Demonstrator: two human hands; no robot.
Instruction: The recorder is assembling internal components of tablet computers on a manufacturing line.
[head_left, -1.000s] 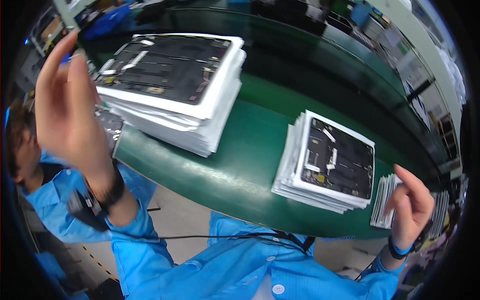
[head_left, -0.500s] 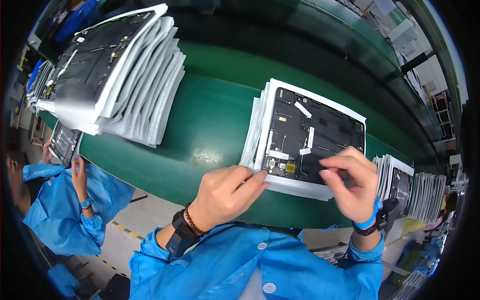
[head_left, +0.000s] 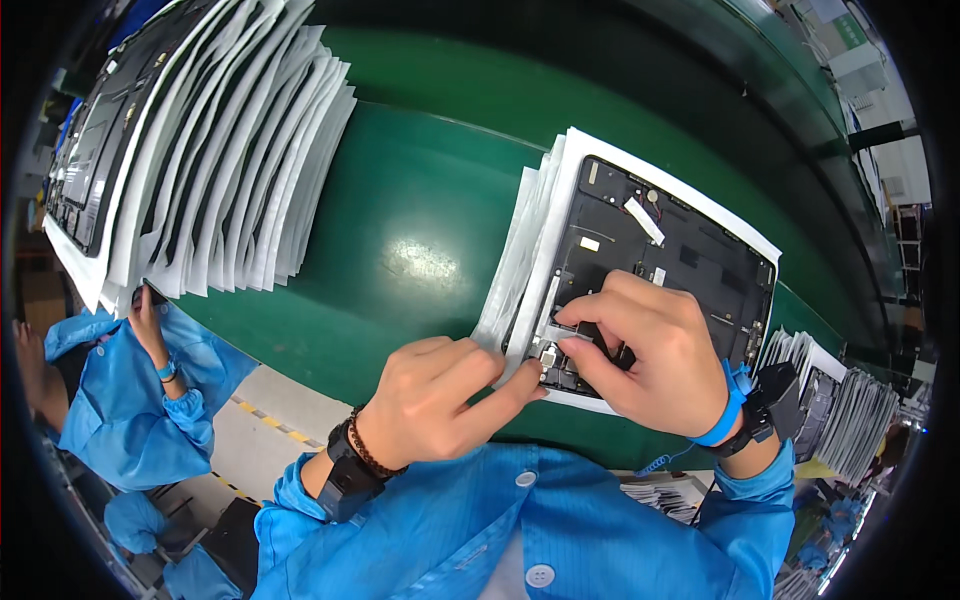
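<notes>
In front of me a black tablet-like device housing [head_left: 710, 270], with small parts and white labels inside, lies on a white padded sheet [head_left: 680, 195] atop a short stack. My left hand [head_left: 440, 395] is at its near left corner, fingers curled at the sheet's edge and thumb on the corner. Over the near left part of the housing, my right hand [head_left: 655, 350] has thumb and forefinger pinched close by a pale strip [head_left: 550, 333]. Whatever lies between those fingertips is too small to make out. The palm covers part of the inside.
A tall stack of white sheets [head_left: 240, 170] with a black housing [head_left: 115, 130] on top stands at the left on the green table [head_left: 400, 230]. More stacks [head_left: 850, 420] are at the far right. A co-worker in blue [head_left: 140, 400] is at the left.
My right hand has moved left and down onto the housing's near left part. My left hand stays at the corner. The view has shifted, and the co-worker's device is now largely hidden.
</notes>
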